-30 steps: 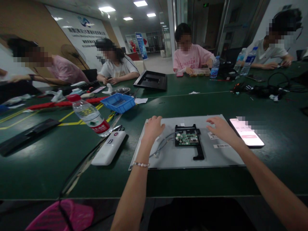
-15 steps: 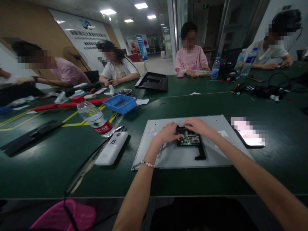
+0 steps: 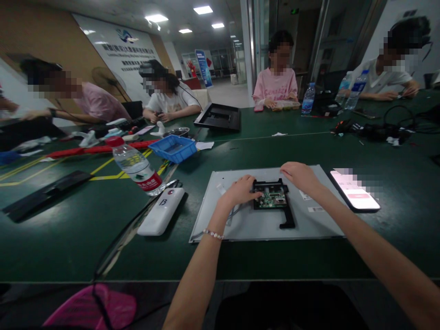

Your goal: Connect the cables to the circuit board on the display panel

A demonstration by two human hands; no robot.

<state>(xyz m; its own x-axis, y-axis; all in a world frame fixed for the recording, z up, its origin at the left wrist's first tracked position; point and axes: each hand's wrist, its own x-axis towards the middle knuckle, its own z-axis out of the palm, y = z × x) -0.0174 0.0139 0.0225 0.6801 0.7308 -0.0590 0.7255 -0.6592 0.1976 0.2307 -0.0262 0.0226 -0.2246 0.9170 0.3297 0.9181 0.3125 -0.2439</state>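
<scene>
A flat grey display panel lies on the table in front of me. On its middle sits a black bracket around a green circuit board. My left hand is closed on the bracket's left edge, its thumb over the board and its fingers by the upper left corner. Right of the bracket, over the panel's far part, is my right hand, apart from the bracket. Its fingers are curled together at the tips; whatever is between them, if anything, is too small to make out. A grey cable runs by my left wrist.
A lit phone lies right of the panel. To the left are a white power bank, a tilted water bottle, a blue tray and a black strip. A black frame stands farther back. Several people sit around the table.
My right hand has come off the bracket's top edge and moved right, uncovering that edge. The left hand stays on the bracket's left side. The view has shifted slightly.
</scene>
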